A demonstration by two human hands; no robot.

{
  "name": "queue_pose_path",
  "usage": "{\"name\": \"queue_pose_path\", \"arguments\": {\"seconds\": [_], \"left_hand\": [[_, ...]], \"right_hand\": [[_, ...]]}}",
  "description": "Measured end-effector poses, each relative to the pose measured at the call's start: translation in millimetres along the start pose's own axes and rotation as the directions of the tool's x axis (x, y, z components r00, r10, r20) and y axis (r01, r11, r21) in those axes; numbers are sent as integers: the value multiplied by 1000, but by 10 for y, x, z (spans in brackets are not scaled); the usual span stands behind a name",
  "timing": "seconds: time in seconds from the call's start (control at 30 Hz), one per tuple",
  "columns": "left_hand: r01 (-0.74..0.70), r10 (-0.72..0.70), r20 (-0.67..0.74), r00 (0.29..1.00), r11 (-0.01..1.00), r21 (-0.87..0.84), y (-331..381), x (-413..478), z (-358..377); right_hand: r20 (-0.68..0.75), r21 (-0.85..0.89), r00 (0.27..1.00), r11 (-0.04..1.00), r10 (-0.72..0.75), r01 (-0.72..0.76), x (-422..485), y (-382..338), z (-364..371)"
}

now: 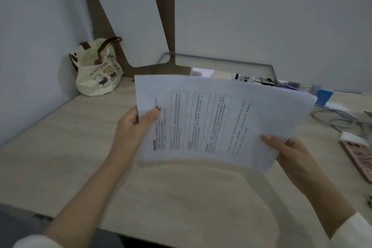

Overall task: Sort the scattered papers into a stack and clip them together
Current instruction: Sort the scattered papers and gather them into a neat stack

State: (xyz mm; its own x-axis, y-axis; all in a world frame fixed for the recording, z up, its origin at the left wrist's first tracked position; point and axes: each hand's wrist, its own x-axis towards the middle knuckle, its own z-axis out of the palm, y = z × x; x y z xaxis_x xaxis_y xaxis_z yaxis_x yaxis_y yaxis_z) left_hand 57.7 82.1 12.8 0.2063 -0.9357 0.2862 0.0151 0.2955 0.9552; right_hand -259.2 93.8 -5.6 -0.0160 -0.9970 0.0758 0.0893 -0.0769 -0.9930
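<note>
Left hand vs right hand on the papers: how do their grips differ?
The left hand holds the papers at their left edge; the right hand holds their lower right corner. The left hand sits higher in the frame than the right hand. Shared: each pinches the sheets with its thumb on the printed side, and together they hold the papers up off the desk.

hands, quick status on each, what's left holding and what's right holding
Left hand: grips the left edge of the papers, thumb on top.
Right hand: holds the papers' lower right corner, thumb on top.
</note>
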Motion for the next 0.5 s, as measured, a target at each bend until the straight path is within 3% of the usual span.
{"name": "queue_pose_path", "arguments": {"seconds": [0.13,0.33,0.5], "left_hand": [[262,-262,134,956,965,16,-433,-171,-78],[267,-258,170,951,963,-30,-447,-150,-127],[468,-465,370,804,879,88,-639,-254,-258]], "right_hand": [[29,-52,993,992,117,-115,-66,297,-15],[48,-24,995,995,93,-92,-24,225,-86],[73,-167,979,970,190,-176,-102,381,-98]]}}
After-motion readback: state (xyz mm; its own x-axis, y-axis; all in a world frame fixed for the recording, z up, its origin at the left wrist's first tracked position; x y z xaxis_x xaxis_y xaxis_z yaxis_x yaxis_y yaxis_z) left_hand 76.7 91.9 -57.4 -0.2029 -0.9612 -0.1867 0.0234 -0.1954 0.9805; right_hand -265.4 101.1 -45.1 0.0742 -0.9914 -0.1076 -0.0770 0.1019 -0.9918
